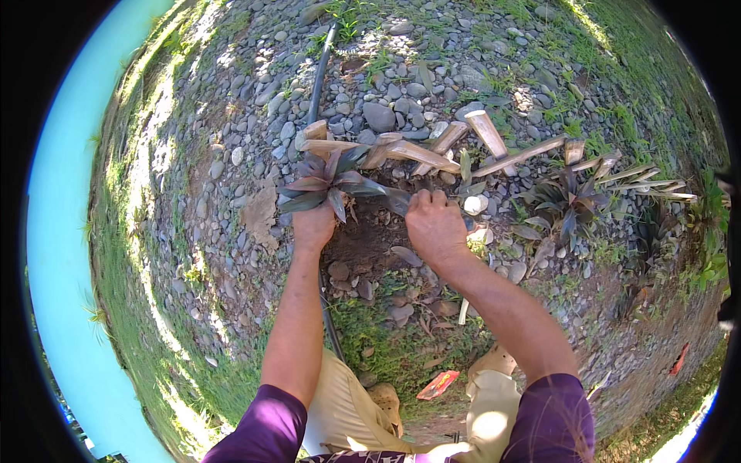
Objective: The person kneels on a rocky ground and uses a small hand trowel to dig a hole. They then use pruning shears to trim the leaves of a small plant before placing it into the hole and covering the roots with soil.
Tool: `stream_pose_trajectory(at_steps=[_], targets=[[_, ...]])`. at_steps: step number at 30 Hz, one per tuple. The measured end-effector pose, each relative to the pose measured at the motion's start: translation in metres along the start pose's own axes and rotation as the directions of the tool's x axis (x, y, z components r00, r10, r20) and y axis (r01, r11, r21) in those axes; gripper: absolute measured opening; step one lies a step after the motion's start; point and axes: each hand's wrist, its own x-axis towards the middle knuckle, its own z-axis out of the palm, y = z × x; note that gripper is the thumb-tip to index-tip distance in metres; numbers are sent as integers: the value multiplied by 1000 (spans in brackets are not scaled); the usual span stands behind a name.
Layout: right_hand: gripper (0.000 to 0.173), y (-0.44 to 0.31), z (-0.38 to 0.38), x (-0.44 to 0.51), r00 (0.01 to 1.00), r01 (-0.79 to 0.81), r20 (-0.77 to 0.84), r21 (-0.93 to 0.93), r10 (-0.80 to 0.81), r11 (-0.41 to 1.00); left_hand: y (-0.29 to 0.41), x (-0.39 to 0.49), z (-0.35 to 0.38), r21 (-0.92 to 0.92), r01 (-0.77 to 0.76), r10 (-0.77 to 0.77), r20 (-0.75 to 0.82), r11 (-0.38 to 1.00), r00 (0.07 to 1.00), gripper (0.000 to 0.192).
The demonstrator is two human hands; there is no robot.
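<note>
My left hand (313, 227) is closed around the base of a dark green and reddish leafy plant (325, 184), whose leaves spread above the fingers. My right hand (437, 227) grips the handle of a hand trowel (397, 201); its blade points left towards the plant, and its tip is hard to make out among the leaves. Between and below the hands lies a patch of bare dark soil (362, 246). A pale rounded stone (475, 204) sits just right of my right hand.
A low fence of split bamboo pieces (425, 155) crosses beyond the hands. Similar plants (567, 202) grow at the right. A black hose (322, 72) runs over river stones. A red wrapper (438, 385) lies between my feet. A turquoise wall (69, 231) stands at the left.
</note>
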Motion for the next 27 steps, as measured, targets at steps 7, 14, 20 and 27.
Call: stream_pose_trajectory(at_steps=[7,14,20,27], targets=[[22,19,0,0,982,-123,-148,-38,116,992,-1,-2,-3,-80,-11,12,13,997,1000,20],[19,4,-4,5,983,10,-184,35,-4,999,-4,-4,-2,-30,-10,10,-1,999,1000,23],[22,40,-44,-9,920,-117,391,349,-31,930,-19,2,-6,429,-345,332,107,835,937,33],[29,-19,-5,-18,783,-251,562,677,-266,692,1,1,-6,31,-16,15,33,999,999,29]])
